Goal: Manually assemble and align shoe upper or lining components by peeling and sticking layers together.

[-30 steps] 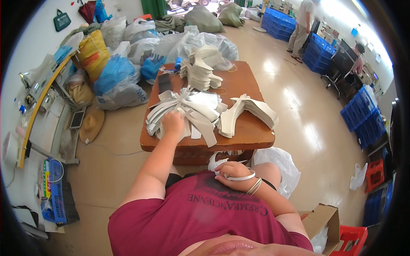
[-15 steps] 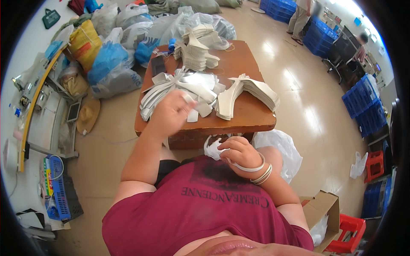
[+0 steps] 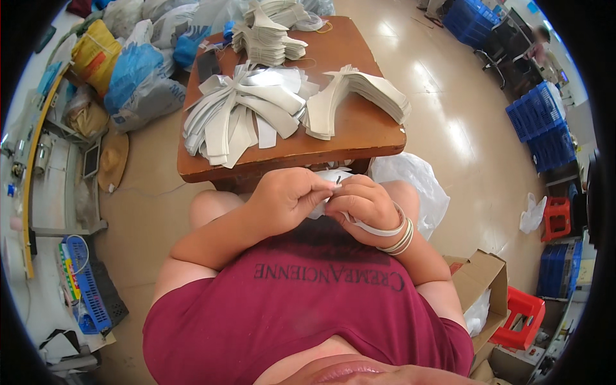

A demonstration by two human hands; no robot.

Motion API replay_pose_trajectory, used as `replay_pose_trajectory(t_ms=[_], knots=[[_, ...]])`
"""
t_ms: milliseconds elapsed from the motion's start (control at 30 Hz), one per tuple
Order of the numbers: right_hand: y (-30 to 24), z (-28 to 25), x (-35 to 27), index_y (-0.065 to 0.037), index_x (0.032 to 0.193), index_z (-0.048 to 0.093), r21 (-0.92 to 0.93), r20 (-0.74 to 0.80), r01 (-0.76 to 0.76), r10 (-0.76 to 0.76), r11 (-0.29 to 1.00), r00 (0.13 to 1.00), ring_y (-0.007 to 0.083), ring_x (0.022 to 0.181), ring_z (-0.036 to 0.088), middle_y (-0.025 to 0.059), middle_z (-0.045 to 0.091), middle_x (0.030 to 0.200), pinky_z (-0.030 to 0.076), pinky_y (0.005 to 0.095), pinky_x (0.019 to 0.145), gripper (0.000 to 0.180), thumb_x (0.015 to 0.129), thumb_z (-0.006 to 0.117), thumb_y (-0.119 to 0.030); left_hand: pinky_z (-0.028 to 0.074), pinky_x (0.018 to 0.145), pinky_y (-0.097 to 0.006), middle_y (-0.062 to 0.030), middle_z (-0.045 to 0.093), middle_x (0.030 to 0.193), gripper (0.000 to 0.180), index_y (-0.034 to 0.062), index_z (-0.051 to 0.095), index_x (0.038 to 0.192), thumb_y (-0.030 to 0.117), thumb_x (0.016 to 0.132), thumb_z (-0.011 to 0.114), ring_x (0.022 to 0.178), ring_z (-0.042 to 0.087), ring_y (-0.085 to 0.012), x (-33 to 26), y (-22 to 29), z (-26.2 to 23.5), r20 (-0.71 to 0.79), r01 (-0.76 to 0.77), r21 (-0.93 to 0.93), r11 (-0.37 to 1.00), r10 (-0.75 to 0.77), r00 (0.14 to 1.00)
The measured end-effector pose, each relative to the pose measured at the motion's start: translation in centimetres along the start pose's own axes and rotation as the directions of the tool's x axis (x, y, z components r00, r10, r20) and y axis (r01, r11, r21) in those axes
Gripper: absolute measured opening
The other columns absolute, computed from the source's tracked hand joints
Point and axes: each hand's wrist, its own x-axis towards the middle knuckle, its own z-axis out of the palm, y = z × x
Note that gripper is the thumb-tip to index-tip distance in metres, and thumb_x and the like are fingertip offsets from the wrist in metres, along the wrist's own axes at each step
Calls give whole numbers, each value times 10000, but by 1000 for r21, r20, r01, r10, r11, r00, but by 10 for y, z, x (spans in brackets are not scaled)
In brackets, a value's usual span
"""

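In front of my belly, below the table's near edge, my two hands meet at the fingertips. My left hand (image 3: 290, 197) pinches a small pale bit, with a tiny dark sliver sticking up beside it. My right hand (image 3: 366, 206), with pale bands round the wrist, is closed on bunched white material (image 3: 332, 174), partly hidden by the fingers. A fanned pile of white cut pieces (image 3: 232, 110) lies on the brown table (image 3: 350, 142). Beside it sits a neat stack of curved, forked cream pieces (image 3: 364, 95), with another cream stack (image 3: 263, 43) farther back.
A dark flat object (image 3: 207, 65) lies by the table's left edge. Stuffed bags (image 3: 138, 90) crowd the far left. White plastic (image 3: 410, 186) hangs by my right knee. An open cardboard box (image 3: 484, 289) and a red stool (image 3: 521, 314) stand right, blue crates (image 3: 542, 125) beyond.
My left hand has come back from the fanned pile to my right hand, and their fingertips now meet. The view has tilted, so the table sits higher in it.
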Motion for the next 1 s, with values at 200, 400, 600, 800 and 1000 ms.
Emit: replay_pose_trajectory(t_ms=[200,400,600,800,1000], knots=[[1,-1,1,-67,919,622,-55,-73,-28,24,998,997,244,701,595,60,624,813,483,347,654,310,655,723,60,518,652,-309,-109,691,833,162,39,692,977,21,818,716,734,675,-240,1,-6,5,-100,55,156,986,-40,994],[5,7,-6,-50,939,630,-111,-207,-95,71,989,976,233,674,582,61,626,798,485,348,653,326,650,734,60,494,633,-329,-107,662,799,203,41,695,1002,-21,809,682,713,644,-245,-1,-9,10,-84,66,91,994,-58,995],[7,10,-7,-56,929,635,-156,-244,-126,86,980,966,236,676,583,63,624,785,484,349,649,293,678,746,47,493,619,-365,-83,620,819,236,57,699,1015,-4,787,695,700,597,-264,-3,-9,11,-80,-40,190,981,56,995],[0,1,-4,-65,942,678,-204,-185,-81,43,976,982,229,699,579,80,607,859,480,328,609,359,616,731,75,493,637,-339,-34,627,881,263,91,707,1003,59,743,697,770,587,-225,-4,-1,5,41,-167,406,898,165,985],[-9,1,-7,-84,906,721,-233,-232,-163,108,959,967,195,691,549,89,552,923,482,299,580,347,601,733,81,498,641,-328,-48,640,873,230,78,705,985,56,756,693,762,597,-235,-2,0,0,109,-179,358,917,149,983]])
